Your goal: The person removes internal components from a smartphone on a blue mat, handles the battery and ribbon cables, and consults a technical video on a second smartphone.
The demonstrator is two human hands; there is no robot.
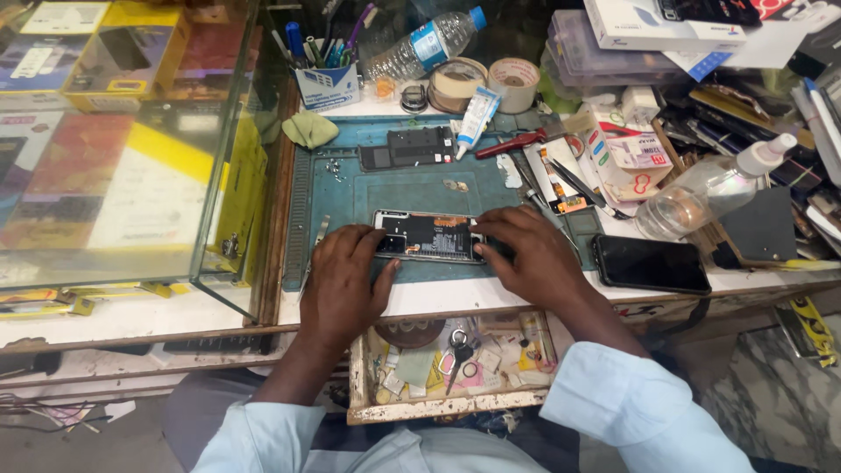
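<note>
Pale blue shirt, sleeves pushed up

The person wears a light blue shirt, its sleeves rolled to the elbows and creased at the folds. The left hand point(346, 285) and right hand point(534, 254) are bare, without gloves.

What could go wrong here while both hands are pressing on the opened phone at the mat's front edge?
1. The opened phone lies near the front edge of the blue mat, right above an open drawer; a slip could push it or small parts into the drawer.
2. Loose screws and a small part lie unsecured on the mat; the left hand or right hand could scatter them.
3. The clear spray bottle lies tilted near a second phone; a leak might wet it.
</note>
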